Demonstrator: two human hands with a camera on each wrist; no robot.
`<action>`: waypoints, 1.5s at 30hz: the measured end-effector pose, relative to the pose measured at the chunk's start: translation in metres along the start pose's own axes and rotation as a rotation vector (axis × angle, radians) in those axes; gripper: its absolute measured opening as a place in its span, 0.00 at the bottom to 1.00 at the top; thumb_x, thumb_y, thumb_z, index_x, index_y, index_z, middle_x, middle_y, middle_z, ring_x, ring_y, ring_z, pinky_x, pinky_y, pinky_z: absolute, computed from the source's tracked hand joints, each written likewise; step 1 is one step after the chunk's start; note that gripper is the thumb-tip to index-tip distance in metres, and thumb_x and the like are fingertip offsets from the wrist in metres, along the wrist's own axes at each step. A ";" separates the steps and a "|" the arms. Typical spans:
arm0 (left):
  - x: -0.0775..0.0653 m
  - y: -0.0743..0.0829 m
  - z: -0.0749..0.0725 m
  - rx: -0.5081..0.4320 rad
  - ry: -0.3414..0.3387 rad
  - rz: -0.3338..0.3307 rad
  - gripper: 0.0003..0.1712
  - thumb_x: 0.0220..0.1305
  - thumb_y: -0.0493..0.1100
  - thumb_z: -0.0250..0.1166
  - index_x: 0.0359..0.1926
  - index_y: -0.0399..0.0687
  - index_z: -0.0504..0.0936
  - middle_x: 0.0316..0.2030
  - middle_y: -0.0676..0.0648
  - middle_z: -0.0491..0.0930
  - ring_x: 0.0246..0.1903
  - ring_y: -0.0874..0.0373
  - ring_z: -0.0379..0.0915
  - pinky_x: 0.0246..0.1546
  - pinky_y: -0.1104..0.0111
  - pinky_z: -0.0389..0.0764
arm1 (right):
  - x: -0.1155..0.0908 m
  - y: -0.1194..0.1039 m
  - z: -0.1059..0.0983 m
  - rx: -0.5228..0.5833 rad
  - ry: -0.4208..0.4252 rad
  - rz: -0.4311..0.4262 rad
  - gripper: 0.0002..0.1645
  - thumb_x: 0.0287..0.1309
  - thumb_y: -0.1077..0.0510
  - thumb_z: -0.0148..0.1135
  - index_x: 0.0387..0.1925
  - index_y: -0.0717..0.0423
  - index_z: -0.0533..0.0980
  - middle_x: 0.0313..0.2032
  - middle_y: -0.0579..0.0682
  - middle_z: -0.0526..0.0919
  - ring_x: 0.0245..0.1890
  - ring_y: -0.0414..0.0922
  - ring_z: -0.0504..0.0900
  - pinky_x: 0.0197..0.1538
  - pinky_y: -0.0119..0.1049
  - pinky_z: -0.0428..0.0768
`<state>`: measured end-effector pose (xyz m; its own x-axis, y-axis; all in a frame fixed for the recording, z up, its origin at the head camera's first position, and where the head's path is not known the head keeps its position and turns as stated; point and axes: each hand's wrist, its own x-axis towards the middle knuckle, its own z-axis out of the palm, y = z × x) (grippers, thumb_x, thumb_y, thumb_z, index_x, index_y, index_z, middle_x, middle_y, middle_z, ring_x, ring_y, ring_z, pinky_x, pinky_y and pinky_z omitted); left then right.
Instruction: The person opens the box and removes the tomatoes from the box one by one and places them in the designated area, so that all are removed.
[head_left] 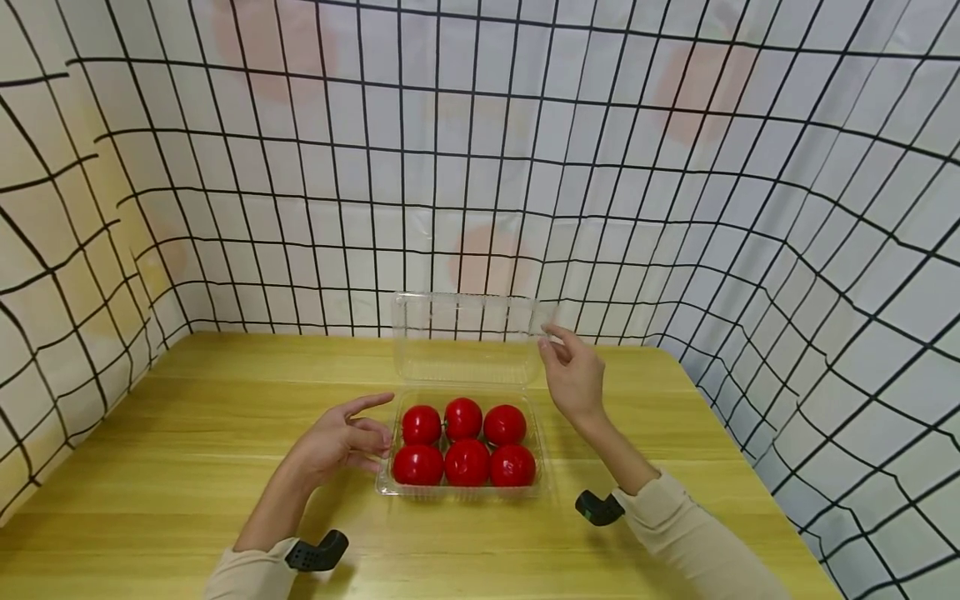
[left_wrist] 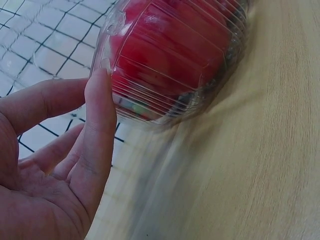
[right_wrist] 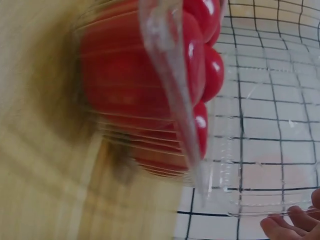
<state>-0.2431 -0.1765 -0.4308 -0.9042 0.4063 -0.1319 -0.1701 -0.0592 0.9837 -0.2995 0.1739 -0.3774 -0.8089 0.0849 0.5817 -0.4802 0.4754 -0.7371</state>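
Observation:
A clear plastic clamshell container (head_left: 467,492) stands on the table, packed with several red tomatoes (head_left: 467,463). Its transparent lid (head_left: 465,367) is raised at the back, leaning upright from the hinge. At the container's left side is my left hand (head_left: 330,442), index finger stretched out and fingertips right at the rim; the left wrist view shows the fingers beside the ribbed wall. My right hand (head_left: 577,375) is at the lid's right edge, its thumb and bent fingers pinching there. In the right wrist view, fingertips (right_wrist: 275,227) overlap the lid's edge, partly cut off by the frame.
A yellow wood-grain table (head_left: 187,433) lies under everything. Behind it and at both sides rises white cloth with a black grid (head_left: 450,183). Black wrist devices (head_left: 318,552) sit at both beige sleeves (head_left: 697,533).

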 end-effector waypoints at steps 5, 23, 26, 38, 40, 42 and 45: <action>0.000 0.000 0.001 0.000 -0.001 0.000 0.45 0.66 0.30 0.62 0.79 0.42 0.53 0.38 0.44 0.83 0.33 0.56 0.84 0.34 0.62 0.89 | -0.002 0.009 0.003 -0.025 -0.012 0.032 0.15 0.69 0.61 0.61 0.54 0.63 0.82 0.51 0.63 0.86 0.49 0.56 0.88 0.51 0.51 0.86; -0.001 0.001 0.000 -0.007 -0.010 0.000 0.45 0.66 0.30 0.62 0.79 0.41 0.51 0.38 0.45 0.83 0.32 0.56 0.84 0.34 0.62 0.89 | -0.007 0.027 0.010 -0.018 -0.140 0.219 0.21 0.68 0.63 0.61 0.61 0.58 0.79 0.44 0.64 0.88 0.42 0.59 0.89 0.38 0.40 0.89; -0.001 0.002 0.000 -0.008 -0.016 -0.005 0.46 0.65 0.28 0.62 0.79 0.41 0.52 0.37 0.45 0.83 0.32 0.56 0.83 0.33 0.62 0.89 | -0.008 0.030 0.012 0.049 -0.163 0.273 0.22 0.67 0.66 0.60 0.62 0.61 0.77 0.45 0.69 0.86 0.40 0.60 0.89 0.40 0.42 0.90; -0.001 0.005 0.001 -0.003 -0.013 -0.029 0.48 0.63 0.28 0.64 0.79 0.42 0.52 0.36 0.46 0.83 0.30 0.55 0.83 0.32 0.61 0.89 | -0.010 0.038 0.019 0.121 -0.190 0.361 0.27 0.66 0.70 0.59 0.66 0.66 0.72 0.47 0.72 0.85 0.35 0.53 0.90 0.38 0.34 0.89; -0.001 0.005 0.002 -0.003 -0.012 -0.033 0.48 0.63 0.28 0.65 0.79 0.43 0.51 0.36 0.46 0.83 0.30 0.55 0.83 0.32 0.61 0.89 | -0.010 0.037 0.021 0.127 -0.190 0.375 0.28 0.66 0.71 0.59 0.67 0.67 0.71 0.47 0.73 0.84 0.35 0.53 0.90 0.38 0.35 0.89; -0.001 0.005 0.002 -0.003 -0.010 -0.036 0.49 0.63 0.28 0.65 0.79 0.43 0.51 0.36 0.46 0.83 0.30 0.55 0.83 0.32 0.61 0.89 | -0.010 0.037 0.023 0.131 -0.183 0.384 0.28 0.66 0.72 0.59 0.67 0.69 0.71 0.48 0.74 0.83 0.34 0.52 0.90 0.38 0.34 0.89; -0.002 0.004 0.002 -0.005 -0.007 -0.036 0.49 0.62 0.28 0.64 0.79 0.43 0.51 0.36 0.46 0.83 0.30 0.55 0.83 0.32 0.61 0.89 | -0.011 0.038 0.026 0.113 -0.171 0.396 0.28 0.66 0.71 0.59 0.67 0.69 0.71 0.47 0.73 0.84 0.30 0.48 0.89 0.35 0.31 0.88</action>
<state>-0.2419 -0.1759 -0.4261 -0.8948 0.4145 -0.1659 -0.2042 -0.0496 0.9777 -0.3176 0.1677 -0.4206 -0.9778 0.0903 0.1889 -0.1486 0.3362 -0.9300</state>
